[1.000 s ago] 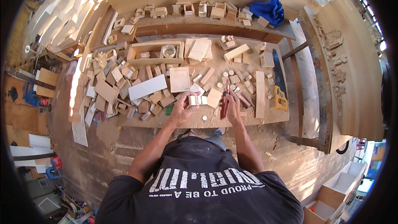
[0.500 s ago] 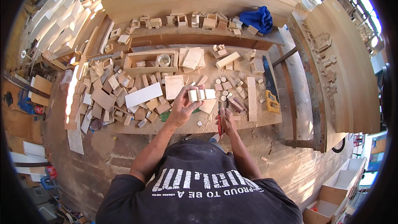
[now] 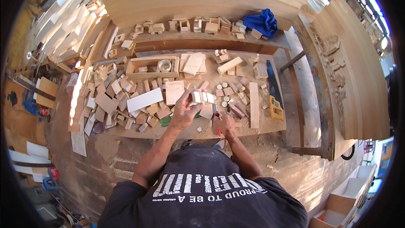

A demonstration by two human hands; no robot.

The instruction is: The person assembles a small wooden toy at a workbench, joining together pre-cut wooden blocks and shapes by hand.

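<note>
My left hand (image 3: pixel 184 112) grips a small pale wooden piece (image 3: pixel 202 97) made up of several block-like segments, holding it above the workbench (image 3: pixel 181 132). My right hand (image 3: pixel 226 124) is closed on a red-handled metal tool (image 3: pixel 217 117), apparently pliers. The tool's metal head points up and is right beside the lower right end of the piece; whether they touch I cannot tell. A square board (image 3: pixel 175 92) lies behind my left hand, and several small round discs (image 3: pixel 225 99) lie behind my right hand.
Loose wood offcuts (image 3: pixel 105 103) crowd the bench's left. An open wooden box (image 3: pixel 149 75) holds a jar (image 3: pixel 163 66). A handsaw (image 3: pixel 276 109) lies at the right edge. The rear shelf carries wooden toys (image 3: pixel 157 28) and blue cloth (image 3: pixel 263 23). Boards (image 3: pixel 354 59) stand at the right.
My right hand has shifted left, and the tool has tilted so its head is beside the wooden piece. My left hand still holds the piece. The whole view has shifted slightly.
</note>
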